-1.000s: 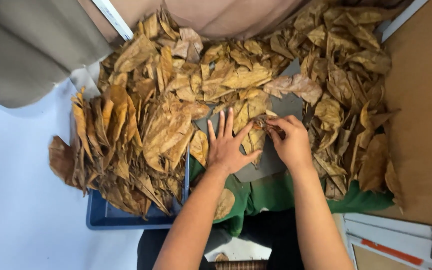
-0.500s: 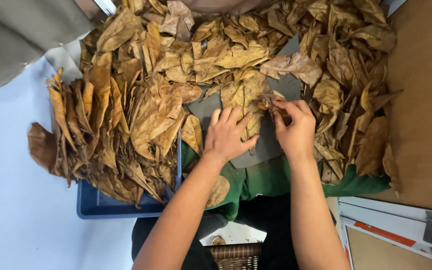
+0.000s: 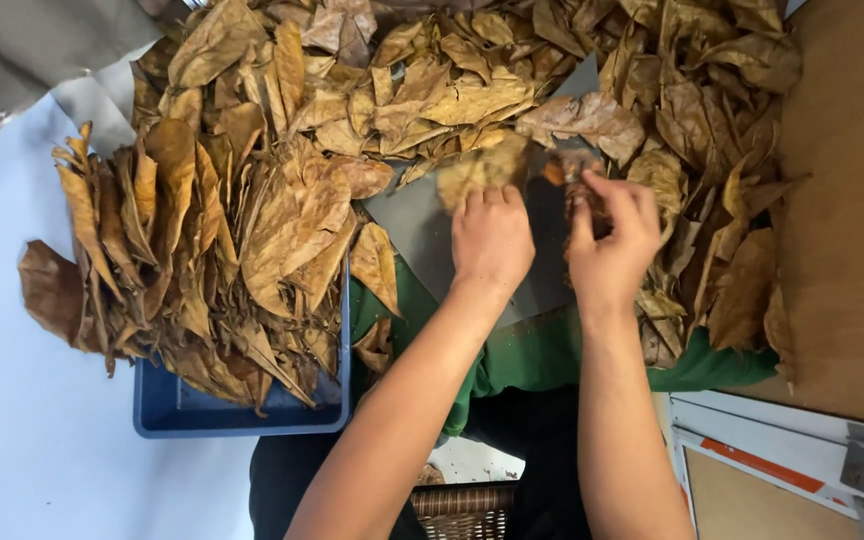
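Observation:
A big heap of dry brown leaves covers the work surface in front of me. My left hand has its fingers curled over one tan leaf, pressing it against a grey board. My right hand pinches a small crumpled dark leaf piece just beside it. Both hands sit close together near the middle of the heap.
A blue tray at the lower left holds a stack of long flat leaves. Green cloth lies under the board. A brown board fills the right side. White surface spreads at the left, a woven basket sits below.
My left hand went from flat with fingers spread to curled over a leaf. Both hands moved farther into the heap, and the right hand now pinches a dark leaf piece.

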